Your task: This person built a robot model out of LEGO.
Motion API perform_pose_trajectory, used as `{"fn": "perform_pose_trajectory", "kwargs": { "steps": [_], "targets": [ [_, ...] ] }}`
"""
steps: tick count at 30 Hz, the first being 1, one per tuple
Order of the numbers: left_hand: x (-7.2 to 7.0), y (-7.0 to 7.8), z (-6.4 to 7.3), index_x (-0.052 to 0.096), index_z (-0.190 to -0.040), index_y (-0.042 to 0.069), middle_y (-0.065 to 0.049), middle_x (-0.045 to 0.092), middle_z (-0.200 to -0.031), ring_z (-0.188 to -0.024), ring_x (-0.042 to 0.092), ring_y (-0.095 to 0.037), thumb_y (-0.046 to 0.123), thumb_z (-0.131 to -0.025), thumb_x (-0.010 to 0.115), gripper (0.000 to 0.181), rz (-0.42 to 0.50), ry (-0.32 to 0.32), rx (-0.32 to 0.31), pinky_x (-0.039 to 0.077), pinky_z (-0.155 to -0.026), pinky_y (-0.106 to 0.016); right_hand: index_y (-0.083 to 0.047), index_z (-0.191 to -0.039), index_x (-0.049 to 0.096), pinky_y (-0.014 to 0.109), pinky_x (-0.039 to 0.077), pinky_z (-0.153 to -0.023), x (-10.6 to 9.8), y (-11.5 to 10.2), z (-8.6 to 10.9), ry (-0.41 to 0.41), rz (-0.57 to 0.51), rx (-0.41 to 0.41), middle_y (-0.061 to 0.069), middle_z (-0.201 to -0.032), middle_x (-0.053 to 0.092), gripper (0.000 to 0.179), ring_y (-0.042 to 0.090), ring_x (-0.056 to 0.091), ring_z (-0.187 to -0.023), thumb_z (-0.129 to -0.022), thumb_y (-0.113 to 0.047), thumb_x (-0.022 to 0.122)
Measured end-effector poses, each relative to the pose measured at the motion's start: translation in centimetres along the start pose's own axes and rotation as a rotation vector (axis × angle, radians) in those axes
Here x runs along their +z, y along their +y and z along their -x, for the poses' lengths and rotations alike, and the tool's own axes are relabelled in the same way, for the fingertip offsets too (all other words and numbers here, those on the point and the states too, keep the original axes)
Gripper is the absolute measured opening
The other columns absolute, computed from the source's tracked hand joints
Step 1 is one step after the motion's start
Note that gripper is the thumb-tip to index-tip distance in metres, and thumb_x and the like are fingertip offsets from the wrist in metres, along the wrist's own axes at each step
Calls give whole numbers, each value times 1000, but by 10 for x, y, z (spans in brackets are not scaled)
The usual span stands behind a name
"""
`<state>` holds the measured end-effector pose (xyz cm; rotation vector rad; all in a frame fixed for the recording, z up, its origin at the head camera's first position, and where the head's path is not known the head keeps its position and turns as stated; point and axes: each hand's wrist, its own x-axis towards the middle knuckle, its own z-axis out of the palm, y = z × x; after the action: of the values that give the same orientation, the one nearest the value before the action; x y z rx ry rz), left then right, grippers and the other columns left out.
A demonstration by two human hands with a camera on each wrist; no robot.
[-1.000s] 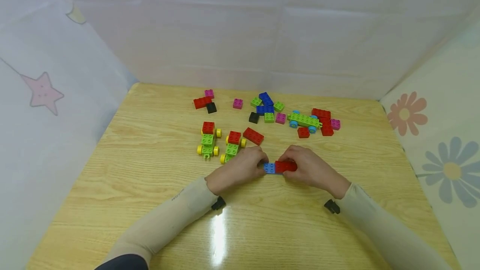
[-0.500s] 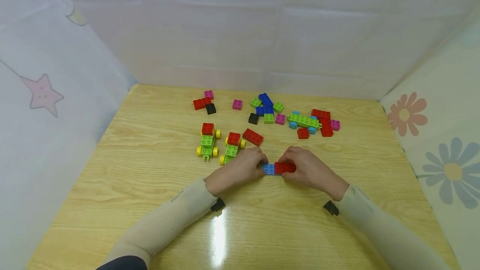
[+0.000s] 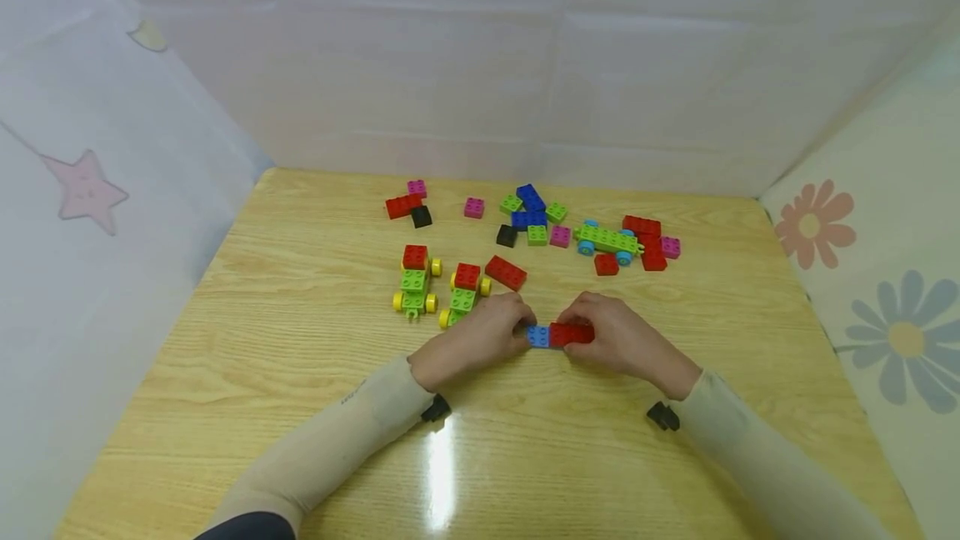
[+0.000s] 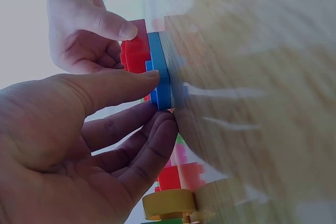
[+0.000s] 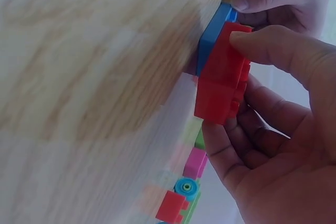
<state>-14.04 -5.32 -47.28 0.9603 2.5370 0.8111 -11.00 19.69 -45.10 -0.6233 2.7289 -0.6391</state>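
Observation:
In the head view my left hand [image 3: 480,335] pinches the left end of a blue toy building brick [image 3: 537,337], with studs showing between its thumb and fingers. My right hand [image 3: 617,338] holds a long red building brick [image 3: 567,335] that overlaps the blue brick's right part. Seen from the left wrist, the red brick [image 4: 137,51] lies against the studded side of the blue brick [image 4: 161,56], low over the tabletop. The right wrist view shows the right thumb on one side of the red brick [image 5: 220,72] and fingers on its other side.
Two yellow-wheeled green cars [image 3: 414,282] with red bricks on top stand left, one partly behind the left hand. A loose red brick [image 3: 506,272] lies just beyond. Farther back are a blue-wheeled green car base [image 3: 609,240], blue bricks [image 3: 529,221] and several small bricks.
Both hands keep their holds on the blue and red bricks, with hardly any movement. The other bricks and cars stay where they were.

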Motion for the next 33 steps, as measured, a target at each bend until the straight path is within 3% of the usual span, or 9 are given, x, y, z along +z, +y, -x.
{"fn": "perform_pose_trajectory", "kwargs": {
  "steps": [16, 25, 29, 33],
  "targets": [
    [-6, 0, 5, 81, -126, 3, -9, 79, -124, -111, 69, -21, 10, -103, 71, 25, 43, -9, -41, 62, -106, -44, -9, -125, 81, 52, 64, -102, -15, 27, 23, 18, 11, 65, 7, -122, 77, 32, 24, 70, -108, -95, -17, 86],
    [-1, -19, -3, 81, -125, 4, -10, 80, -124, -113, 71, -23, 13, -101, 74, 26, 39, 3, -52, 61, -110, -47, -7, -127, 80, 52, 64, -101, -21, 41, 33, 26, -6, 106, 8, -122, 76, 35, 25, 70, -107, -95, -18, 87],
    [1, -23, -5, 82, -121, 6, -7, 80, -119, -108, 69, -21, 15, -102, 75, 23, 35, 3, -48, 61, -107, -46, -7, -128, 79, 48, 64, -98, -23, 43, 33, 20, -11, 114, 9, -123, 76, 36, 23, 68, -105, -95, -20, 88],
    [-3, -16, -4, 81, -117, 6, -5, 79, -113, -102, 65, -19, 13, -102, 75, 19, 27, -12, -43, 60, -103, -44, -7, -133, 78, 51, 64, -100, -24, 41, 32, 25, -23, 123, 8, -123, 76, 41, 25, 70, -109, -97, -24, 88]
  ]
}}
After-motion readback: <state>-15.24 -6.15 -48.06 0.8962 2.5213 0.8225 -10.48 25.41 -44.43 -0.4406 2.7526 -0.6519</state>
